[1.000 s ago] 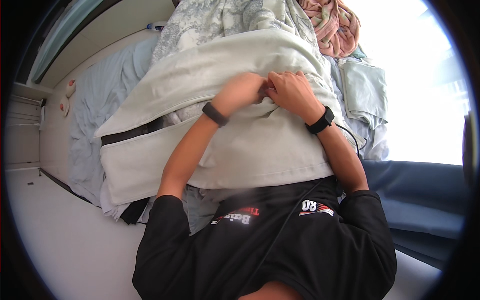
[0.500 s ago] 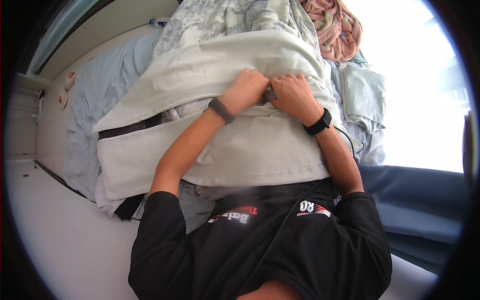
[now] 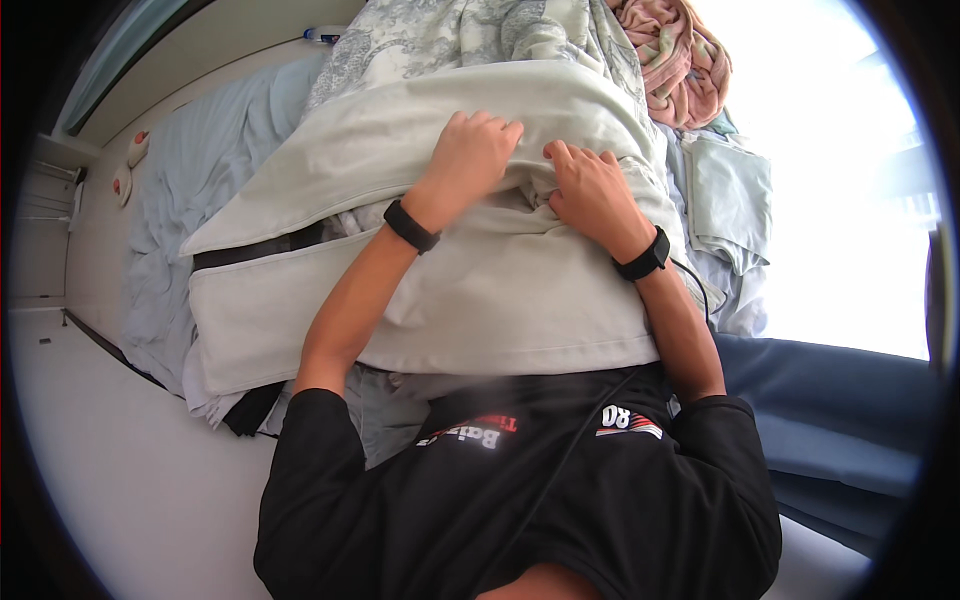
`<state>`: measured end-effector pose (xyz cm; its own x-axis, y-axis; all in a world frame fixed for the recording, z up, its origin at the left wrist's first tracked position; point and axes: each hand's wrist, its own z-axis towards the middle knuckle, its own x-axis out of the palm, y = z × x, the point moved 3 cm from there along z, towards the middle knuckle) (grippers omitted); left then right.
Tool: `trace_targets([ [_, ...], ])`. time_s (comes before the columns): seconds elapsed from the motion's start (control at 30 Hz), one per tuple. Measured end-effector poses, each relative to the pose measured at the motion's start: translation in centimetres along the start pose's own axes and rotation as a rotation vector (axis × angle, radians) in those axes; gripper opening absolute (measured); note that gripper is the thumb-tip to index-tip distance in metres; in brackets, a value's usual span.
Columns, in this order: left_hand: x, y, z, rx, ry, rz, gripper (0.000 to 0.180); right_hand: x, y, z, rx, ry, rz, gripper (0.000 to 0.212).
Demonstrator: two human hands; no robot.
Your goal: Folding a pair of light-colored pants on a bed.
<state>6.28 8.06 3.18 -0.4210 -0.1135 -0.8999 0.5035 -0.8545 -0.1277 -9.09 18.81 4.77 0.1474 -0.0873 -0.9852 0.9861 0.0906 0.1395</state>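
While the left hand curls over the cover, the right hand bends beside its opening. Whether their fingers grip the cover, I cannot tell.

"Where can a hand get through?"
"Between the left hand and the right hand there's a gap, over the pale cover. A slot opens at the cover's left edge too."
"What's in the way there?"
"A dark strip runs along inside, and crumpled patterned cloth sits farther in."
"And past the far edge?"
"A patterned quilt is heaped there. A pink blanket blocks the far right corner."
"The right edge?"
"A black cable bends there, beside the right arm. Folded cloth lies farther out."
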Motion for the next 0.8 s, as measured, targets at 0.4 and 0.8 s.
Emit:
trace_targets([
  [0.4,-1.4,-0.9,-0.4,0.03,0.112,-0.405,0.021,-1.3,0.3,0.3,-0.022,-0.111,0.172,0.041],
  [0.8,0.0,-0.6,0.0,0.147,-0.065,-0.216,0.015,-2.0,0.4,0.9,-0.111,-0.136,0.176,0.033],
])
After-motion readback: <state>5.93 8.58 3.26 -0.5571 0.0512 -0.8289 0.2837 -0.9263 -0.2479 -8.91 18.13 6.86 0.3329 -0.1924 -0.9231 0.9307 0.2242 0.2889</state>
